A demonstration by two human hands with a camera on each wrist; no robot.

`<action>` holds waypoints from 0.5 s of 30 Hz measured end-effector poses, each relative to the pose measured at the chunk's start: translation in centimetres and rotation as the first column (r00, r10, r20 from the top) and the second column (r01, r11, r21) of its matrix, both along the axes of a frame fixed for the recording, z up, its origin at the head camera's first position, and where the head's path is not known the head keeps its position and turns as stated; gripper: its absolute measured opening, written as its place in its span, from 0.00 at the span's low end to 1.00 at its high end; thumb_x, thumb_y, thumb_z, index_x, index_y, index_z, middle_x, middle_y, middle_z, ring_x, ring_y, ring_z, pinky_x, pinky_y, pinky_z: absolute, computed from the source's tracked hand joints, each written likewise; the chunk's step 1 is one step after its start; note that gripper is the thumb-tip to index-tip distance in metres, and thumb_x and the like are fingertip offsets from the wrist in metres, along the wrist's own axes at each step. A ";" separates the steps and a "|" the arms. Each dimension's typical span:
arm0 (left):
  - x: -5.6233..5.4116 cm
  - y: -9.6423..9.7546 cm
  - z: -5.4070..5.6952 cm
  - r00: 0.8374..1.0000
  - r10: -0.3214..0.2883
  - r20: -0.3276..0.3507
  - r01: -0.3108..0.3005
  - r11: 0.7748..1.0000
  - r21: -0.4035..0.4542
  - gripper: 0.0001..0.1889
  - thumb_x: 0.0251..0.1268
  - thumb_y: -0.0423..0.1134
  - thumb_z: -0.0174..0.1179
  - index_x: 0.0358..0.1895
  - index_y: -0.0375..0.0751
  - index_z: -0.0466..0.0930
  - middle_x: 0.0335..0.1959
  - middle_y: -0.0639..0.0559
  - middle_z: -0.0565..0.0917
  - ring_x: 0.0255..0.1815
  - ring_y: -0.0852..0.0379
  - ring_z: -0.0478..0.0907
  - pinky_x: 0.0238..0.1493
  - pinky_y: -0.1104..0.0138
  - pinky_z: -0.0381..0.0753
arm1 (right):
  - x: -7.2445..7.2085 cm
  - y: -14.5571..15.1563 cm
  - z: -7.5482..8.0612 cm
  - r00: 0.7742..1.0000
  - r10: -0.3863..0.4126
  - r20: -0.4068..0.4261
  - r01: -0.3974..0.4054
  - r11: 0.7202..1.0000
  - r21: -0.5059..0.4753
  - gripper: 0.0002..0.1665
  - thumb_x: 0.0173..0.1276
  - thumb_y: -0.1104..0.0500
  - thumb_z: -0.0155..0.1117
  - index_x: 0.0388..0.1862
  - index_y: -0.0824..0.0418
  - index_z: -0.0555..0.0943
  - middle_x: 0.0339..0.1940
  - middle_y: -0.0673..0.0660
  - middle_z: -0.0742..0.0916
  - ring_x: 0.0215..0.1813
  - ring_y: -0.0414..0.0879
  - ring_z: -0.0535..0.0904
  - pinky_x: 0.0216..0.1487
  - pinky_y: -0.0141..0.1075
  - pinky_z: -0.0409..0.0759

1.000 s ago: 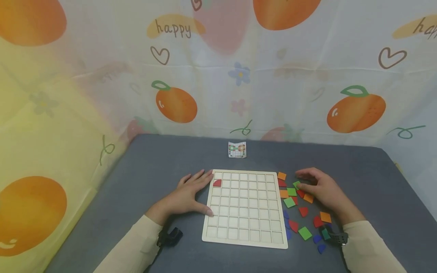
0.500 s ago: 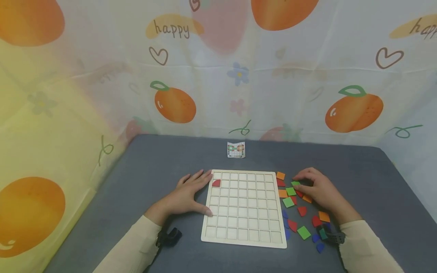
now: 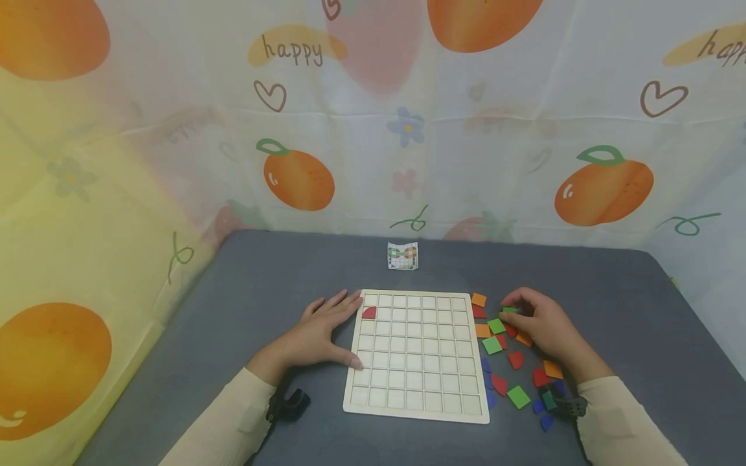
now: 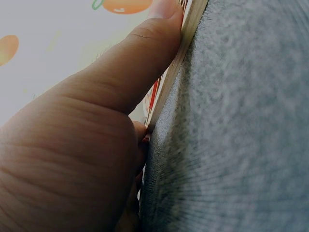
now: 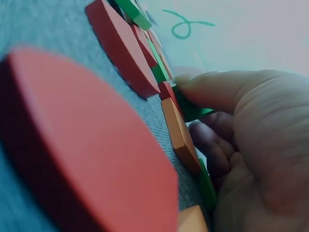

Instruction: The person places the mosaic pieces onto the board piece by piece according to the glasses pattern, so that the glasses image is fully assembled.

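A pale wooden grid board (image 3: 348, 388) lies flat, with one red quarter-round piece (image 3: 369, 313) in a cell at its upper left. My left hand (image 3: 323, 333) rests along the board's left edge, fingers spread and thumb on the rim; in the left wrist view the thumb (image 4: 140, 55) lies against the board's side (image 4: 169, 77). Right of the board, my right hand (image 3: 542, 327) pinches a green square tile (image 5: 195, 111) between thumb and fingers, over other loose pieces. Just below it are a red piece (image 3: 511, 331) and an orange tile (image 5: 177, 133).
More loose pieces lie right of the board, including a green tile (image 3: 519, 397), a red piece (image 3: 515, 360), an orange tile (image 3: 553, 369) and a blue piece (image 3: 546, 423). Behind the board stands a small pattern card (image 3: 403, 256). A printed cloth (image 3: 489, 142) hangs behind the grey table (image 3: 291, 259).
The right thumb and fingers have drawn together on the green tile, which has tilted. A neighbouring green tile has turned slightly. The left hand stays on the board; the head view has shifted slightly.
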State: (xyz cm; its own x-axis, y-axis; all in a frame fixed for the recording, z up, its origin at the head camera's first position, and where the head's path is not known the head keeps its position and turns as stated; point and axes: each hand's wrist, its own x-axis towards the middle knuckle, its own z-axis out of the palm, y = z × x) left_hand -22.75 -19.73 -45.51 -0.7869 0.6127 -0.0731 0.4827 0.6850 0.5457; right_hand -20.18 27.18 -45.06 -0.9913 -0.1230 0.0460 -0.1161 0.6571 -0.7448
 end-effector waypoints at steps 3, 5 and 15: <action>0.0 0.0 0.1 1.000 -0.002 -0.001 0.002 1.000 -0.001 0.69 0.51 0.75 0.78 0.91 0.50 0.50 0.91 0.58 0.47 0.90 0.50 0.37 0.81 0.40 0.33 | 0.1 -0.2 0.1 1.000 -0.006 0.007 0.006 0.999 -0.040 0.14 0.78 0.56 0.75 0.55 0.60 0.85 0.43 0.55 0.87 0.39 0.51 0.83 0.41 0.46 0.82; 0.0 0.0 0.2 1.000 -0.004 -0.002 0.004 1.000 0.001 0.69 0.51 0.74 0.78 0.91 0.49 0.50 0.91 0.58 0.48 0.90 0.50 0.38 0.80 0.39 0.33 | 0.1 -0.3 0.2 1.000 -0.006 0.010 0.007 0.998 -0.061 0.14 0.79 0.56 0.74 0.57 0.60 0.85 0.42 0.55 0.87 0.38 0.53 0.82 0.39 0.45 0.82; 0.2 0.2 0.3 1.000 -0.004 -0.008 0.004 1.000 0.026 0.68 0.52 0.72 0.80 0.90 0.46 0.53 0.90 0.54 0.51 0.90 0.46 0.40 0.80 0.37 0.34 | 0.2 -0.7 0.3 0.999 -0.036 -0.035 0.032 0.993 -0.112 0.16 0.80 0.53 0.73 0.58 0.62 0.85 0.43 0.56 0.88 0.40 0.54 0.83 0.39 0.42 0.85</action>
